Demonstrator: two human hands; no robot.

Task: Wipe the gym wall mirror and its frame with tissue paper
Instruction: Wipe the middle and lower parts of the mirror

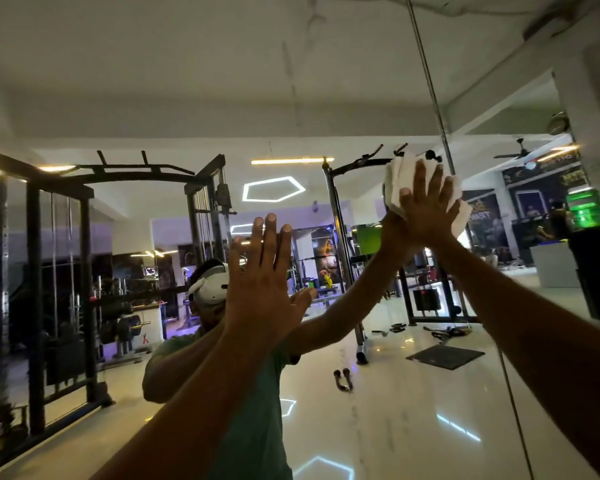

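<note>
The wall mirror (378, 393) fills my view. My right hand (426, 209) presses folded tissue paper (404, 178) flat against the glass, high right, beside a vertical seam (437, 112). My left hand (264, 282), fingers straight, rests flat on the glass lower left.

Dim gym, glaring ceiling light strips (291, 161), soft blur, wide-angle edge distortion

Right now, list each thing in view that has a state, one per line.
Right hand: fingers spread straight, pressing the tissue paper to the glass.
Tissue paper: folded wad, flat against the mirror.
Left hand: open, fingers straight, palm toward the mirror; contact unclear.
Wall mirror: faint streaks high up.
</note>
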